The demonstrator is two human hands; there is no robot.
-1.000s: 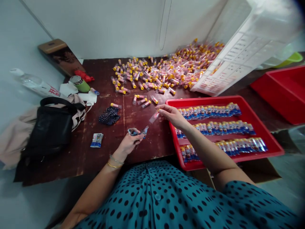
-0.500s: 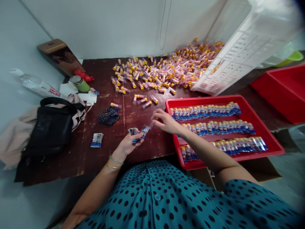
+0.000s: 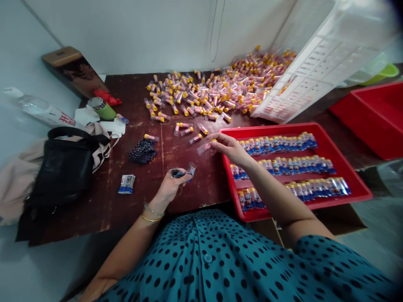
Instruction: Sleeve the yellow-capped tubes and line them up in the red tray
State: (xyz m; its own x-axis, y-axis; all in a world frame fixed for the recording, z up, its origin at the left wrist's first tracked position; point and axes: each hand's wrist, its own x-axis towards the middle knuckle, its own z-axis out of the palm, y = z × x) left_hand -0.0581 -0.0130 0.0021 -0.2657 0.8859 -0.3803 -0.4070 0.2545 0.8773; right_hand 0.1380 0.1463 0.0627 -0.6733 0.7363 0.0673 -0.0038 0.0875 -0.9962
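My left hand [image 3: 171,184] is closed round several small clear plastic packets [image 3: 190,169] with blue print; one sticks out past the thumb, and the fingers partly hide the rest. My right hand [image 3: 229,147] pinches a small clear tube with a yellow cap [image 3: 206,147] by its capped end, above the table near the tray's left corner. The tube is tilted, its clear end pointing left. Loose capped tubes [image 3: 195,139] lie just beyond it. Left of my left hand is a small stack of blue-and-white packets [image 3: 126,184].
A large pile of capped tubes [image 3: 217,94] spreads along the wall. On the right, a red tray [image 3: 267,131] holds three rows of filled packets [image 3: 285,165]. Behind it leans a white plastic basket [image 3: 302,84]. A dark patterned cloth [image 3: 142,151], black bag [image 3: 64,165] and green cup [image 3: 105,110] are at left.
My right hand has moved up and right, away from my left hand, carrying the tube away from the packets. My left hand has stayed nearly in place. The whole view has shifted slightly.
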